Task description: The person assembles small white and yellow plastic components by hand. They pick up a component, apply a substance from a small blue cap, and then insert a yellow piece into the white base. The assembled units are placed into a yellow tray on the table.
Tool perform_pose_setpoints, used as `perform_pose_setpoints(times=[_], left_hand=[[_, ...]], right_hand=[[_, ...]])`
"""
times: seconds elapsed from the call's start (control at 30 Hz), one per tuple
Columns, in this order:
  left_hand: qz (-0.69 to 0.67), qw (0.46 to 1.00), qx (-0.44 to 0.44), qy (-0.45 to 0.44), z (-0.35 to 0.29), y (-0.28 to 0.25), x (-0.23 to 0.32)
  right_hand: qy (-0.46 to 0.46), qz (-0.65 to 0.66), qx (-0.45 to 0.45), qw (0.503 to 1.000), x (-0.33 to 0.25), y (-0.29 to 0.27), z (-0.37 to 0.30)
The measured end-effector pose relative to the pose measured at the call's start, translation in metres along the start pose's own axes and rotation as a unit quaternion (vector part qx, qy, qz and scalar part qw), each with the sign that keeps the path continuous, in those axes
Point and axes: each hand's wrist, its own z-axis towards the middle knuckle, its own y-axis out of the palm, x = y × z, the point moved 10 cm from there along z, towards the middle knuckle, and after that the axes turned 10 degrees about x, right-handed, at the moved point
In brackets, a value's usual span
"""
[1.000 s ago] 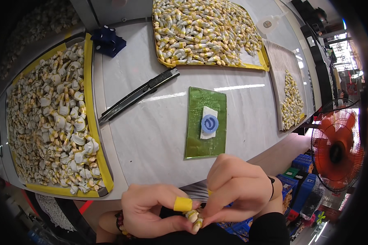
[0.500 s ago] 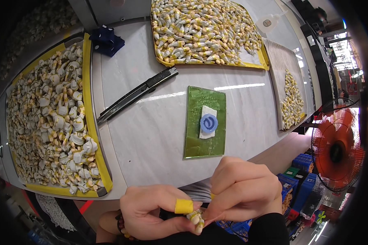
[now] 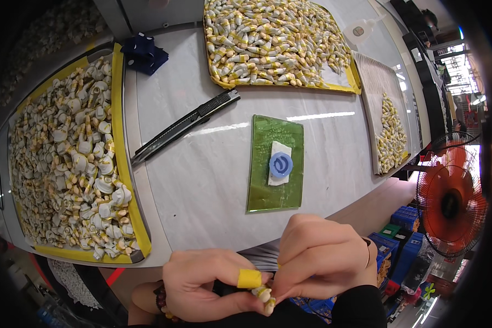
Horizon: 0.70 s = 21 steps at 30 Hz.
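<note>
Close to my body, below the table's front edge, my left hand (image 3: 210,281) pinches a small white, yellow-banded piece with rounded peach ends (image 3: 263,295). Yellow tape (image 3: 249,279) wraps one of its fingertips. My right hand (image 3: 317,254) is closed against the right side of that piece, fingertips pressed together; what lies between them is hidden. Just beyond the hands, a green glass plate (image 3: 276,199) lies on the table. On it are a white pad (image 3: 280,147) and a round, shallow blue cap or dish (image 3: 281,165).
A yellow-rimmed tray (image 3: 120,115) of white pieces stands left. Another tray (image 3: 341,87), full of slim pieces, is at the back. A cloth-lined tray (image 3: 370,104) sits right. A black utility knife (image 3: 186,128) lies between. An orange fan (image 3: 451,205) and blue crates (image 3: 404,217) stand beyond the table.
The small piece has turned slightly between my fingers. My right hand has shifted slightly left, and its wrist now shows more. Things on the table sit slightly shifted in view.
</note>
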Motion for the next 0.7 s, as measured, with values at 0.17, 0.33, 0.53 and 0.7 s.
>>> perform_pose_setpoints(times=[0.17, 0.33, 0.53, 0.7], left_hand=[[0.006, 1.000, -0.003, -0.005, -0.001, 0.002, -0.003], [-0.009, 0.999, -0.025, -0.030, -0.002, 0.004, -0.010], [0.084, 0.995, -0.022, -0.047, -0.004, -0.002, 0.003], [0.360, 0.923, -0.088, 0.105, -0.002, -0.036, 0.083]], right_hand=[[-0.002, -0.015, -0.039, 0.999, 0.001, 0.004, -0.001], [-0.018, -0.050, -0.025, 0.998, -0.005, 0.004, 0.003], [-0.030, -0.049, -0.032, 0.998, -0.006, 0.007, 0.005], [-0.089, -0.058, -0.012, 0.994, -0.012, 0.007, 0.001]])
